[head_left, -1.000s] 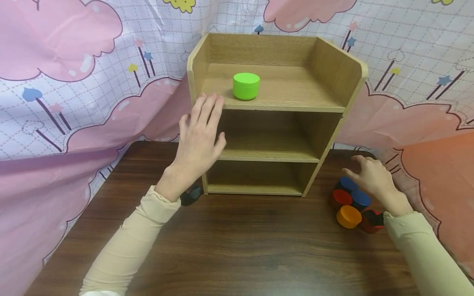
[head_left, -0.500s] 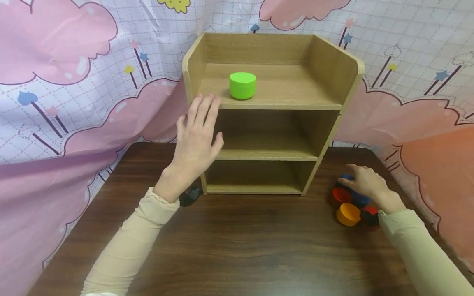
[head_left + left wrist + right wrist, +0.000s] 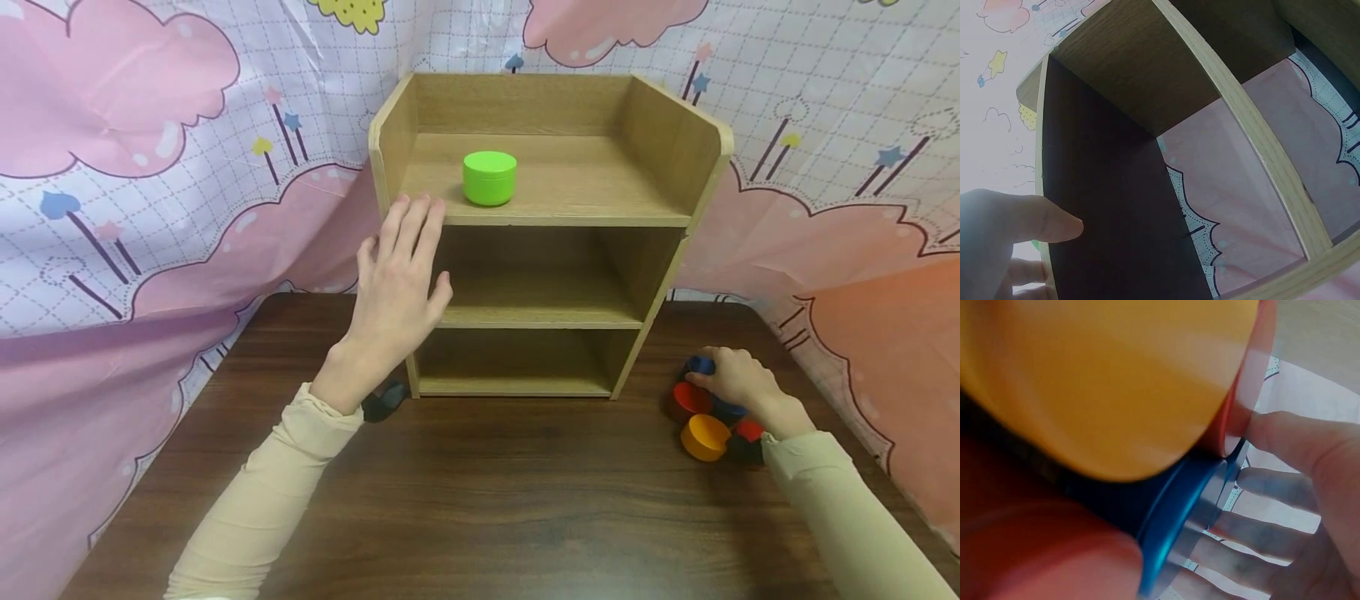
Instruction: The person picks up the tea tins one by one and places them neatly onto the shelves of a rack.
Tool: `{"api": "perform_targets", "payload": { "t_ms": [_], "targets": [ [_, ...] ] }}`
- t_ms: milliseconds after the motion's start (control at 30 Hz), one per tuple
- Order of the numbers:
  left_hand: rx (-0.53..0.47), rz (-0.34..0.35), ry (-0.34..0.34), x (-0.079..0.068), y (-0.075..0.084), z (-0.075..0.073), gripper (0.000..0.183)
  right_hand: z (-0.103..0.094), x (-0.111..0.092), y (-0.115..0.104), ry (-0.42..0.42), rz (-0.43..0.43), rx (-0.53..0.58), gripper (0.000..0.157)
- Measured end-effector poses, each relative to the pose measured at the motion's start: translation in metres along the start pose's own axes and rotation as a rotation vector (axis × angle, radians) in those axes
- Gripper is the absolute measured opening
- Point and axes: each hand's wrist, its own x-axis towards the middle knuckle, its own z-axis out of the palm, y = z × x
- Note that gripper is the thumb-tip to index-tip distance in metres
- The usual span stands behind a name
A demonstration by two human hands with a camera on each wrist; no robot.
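Observation:
My left hand (image 3: 397,292) lies with fingers extended against the left front of the small wooden shelf unit (image 3: 570,221), fingertips at the top board's edge. In the left wrist view the thumb (image 3: 1054,219) points along that board. A bright green round lidded container (image 3: 489,178) stands on the top board, right of those fingertips. My right hand (image 3: 738,383) is at the far right, thumb and forefinger on either side of the back blue round container (image 3: 699,365). Close by are a red container (image 3: 690,402), an orange one (image 3: 705,437) and a second blue one (image 3: 1175,519).
Another red container (image 3: 750,430) stands by the right wrist, partly covered by a dark strap. The shelf unit has two lower compartments and stands on a dark brown wooden table (image 3: 525,500). A patterned cloth (image 3: 187,208) hangs behind and at both sides.
My right hand has come down over the container group, its thumb and forefinger now around the back blue container. The left hand has kept its place at the shelf; the head view has shifted slightly.

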Motion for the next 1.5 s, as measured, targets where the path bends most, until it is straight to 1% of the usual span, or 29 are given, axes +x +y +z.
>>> {"api": "perform_targets", "payload": {
  "t_ms": [233, 367, 567, 900, 1000, 1133, 1500],
  "targets": [
    [-0.001, 0.008, 0.002, 0.001, 0.0, 0.001, 0.074, 0.003, 0.0, 0.004, 0.036, -0.03, 0.009, 0.06],
    [-0.002, 0.008, 0.004, 0.001, 0.001, 0.001, 0.074, 0.004, 0.001, 0.005, 0.079, -0.061, 0.007, 0.058],
    [-0.004, 0.004, -0.002, 0.001, 0.001, 0.0, 0.074, 0.003, 0.0, 0.002, 0.121, -0.081, 0.022, 0.054],
    [-0.006, -0.008, -0.006, -0.001, -0.001, -0.001, 0.074, -0.014, -0.004, -0.019, 0.207, -0.14, 0.061, 0.051],
    [-0.005, -0.006, -0.006, -0.002, -0.001, -0.001, 0.074, -0.019, -0.005, -0.026, 0.219, -0.146, 0.069, 0.05],
    [-0.007, 0.0, -0.002, -0.001, -0.001, -0.001, 0.074, -0.026, -0.008, -0.035, 0.231, -0.154, 0.071, 0.051],
    [-0.004, 0.002, 0.002, 0.0, -0.001, -0.001, 0.074, -0.053, -0.02, -0.065, 0.335, -0.219, 0.06, 0.045]
  ]
}}
